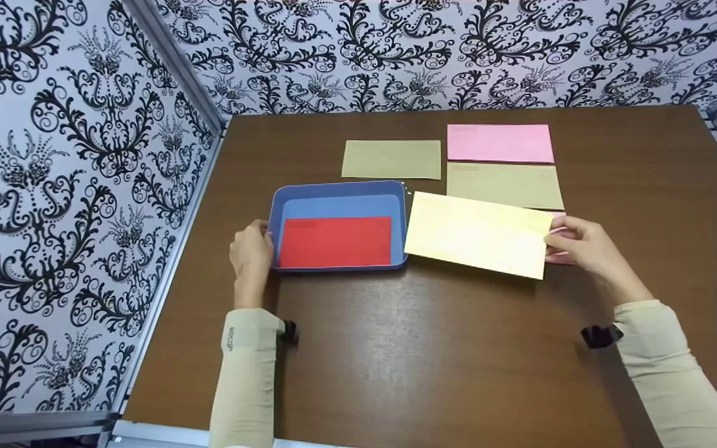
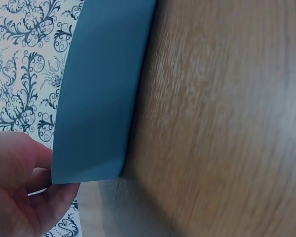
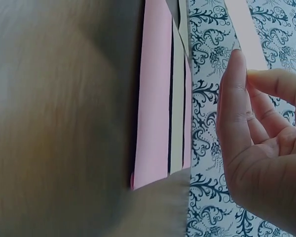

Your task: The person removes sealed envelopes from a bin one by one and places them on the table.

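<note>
On the left side of the blue tray (image 1: pixel 341 190), my left hand (image 1: pixel 251 250) grips the wall. The left wrist view shows that hand (image 2: pixel 24 185) at a corner of the tray (image 2: pixel 101 98), its fingertips partly hidden. A red envelope (image 1: pixel 337 242) lies flat inside, along the near side. My right hand (image 1: pixel 589 246) pinches the right end of a pale yellow envelope (image 1: pixel 477 233), held tilted above the table just right of the tray. In the right wrist view, thumb and index finger of that hand (image 3: pixel 261 128) meet on its edge.
Beyond the tray lies an olive-tan envelope (image 1: pixel 391 159). To its right are a pink envelope (image 1: pixel 500 143) and a tan envelope (image 1: pixel 501 185). Another pink envelope (image 1: pixel 561 258) is mostly covered by the yellow one. Patterned panels (image 1: pixel 396 56) border the brown table (image 1: pixel 396 348).
</note>
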Tool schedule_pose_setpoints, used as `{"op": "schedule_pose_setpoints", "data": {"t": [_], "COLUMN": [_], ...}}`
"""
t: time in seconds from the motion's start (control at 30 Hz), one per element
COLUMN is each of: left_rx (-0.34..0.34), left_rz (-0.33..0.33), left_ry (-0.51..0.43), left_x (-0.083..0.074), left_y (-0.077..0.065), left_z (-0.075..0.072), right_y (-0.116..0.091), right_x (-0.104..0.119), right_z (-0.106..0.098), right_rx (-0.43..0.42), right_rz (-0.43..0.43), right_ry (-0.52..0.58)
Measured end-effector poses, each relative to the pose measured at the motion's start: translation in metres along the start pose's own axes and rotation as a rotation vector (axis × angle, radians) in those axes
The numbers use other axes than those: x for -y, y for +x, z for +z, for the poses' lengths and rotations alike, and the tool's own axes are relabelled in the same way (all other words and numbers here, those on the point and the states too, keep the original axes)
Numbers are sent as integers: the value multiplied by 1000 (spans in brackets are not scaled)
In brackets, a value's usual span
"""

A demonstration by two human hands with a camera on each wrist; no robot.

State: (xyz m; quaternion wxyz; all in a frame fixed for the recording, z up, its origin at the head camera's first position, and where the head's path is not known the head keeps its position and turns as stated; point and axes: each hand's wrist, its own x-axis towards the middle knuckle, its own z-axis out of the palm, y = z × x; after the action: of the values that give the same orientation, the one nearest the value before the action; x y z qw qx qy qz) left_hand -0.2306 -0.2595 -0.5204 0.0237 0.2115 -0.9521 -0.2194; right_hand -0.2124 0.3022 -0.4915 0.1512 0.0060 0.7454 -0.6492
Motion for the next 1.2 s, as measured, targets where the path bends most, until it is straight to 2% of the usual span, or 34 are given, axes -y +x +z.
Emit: {"op": "schedule_pose_setpoints", "data": {"t": [0.43,0.8,1.2], "left_rx": [-18,-17,-13], "left_rz": [30,24,9], "left_ry": [-4,-12,-3], "left_x": [1,1,-1], "left_y": [-2,-2,-2], "left_z": [1,1,0], "right_y": [-12,-21,-30], "right_x": [-15,-27,-41], "right_z": [-16,-26,-34], "right_rx": [24,54,66], "right_rz": [19,54,116], "right_ry": [43,86,22]}}
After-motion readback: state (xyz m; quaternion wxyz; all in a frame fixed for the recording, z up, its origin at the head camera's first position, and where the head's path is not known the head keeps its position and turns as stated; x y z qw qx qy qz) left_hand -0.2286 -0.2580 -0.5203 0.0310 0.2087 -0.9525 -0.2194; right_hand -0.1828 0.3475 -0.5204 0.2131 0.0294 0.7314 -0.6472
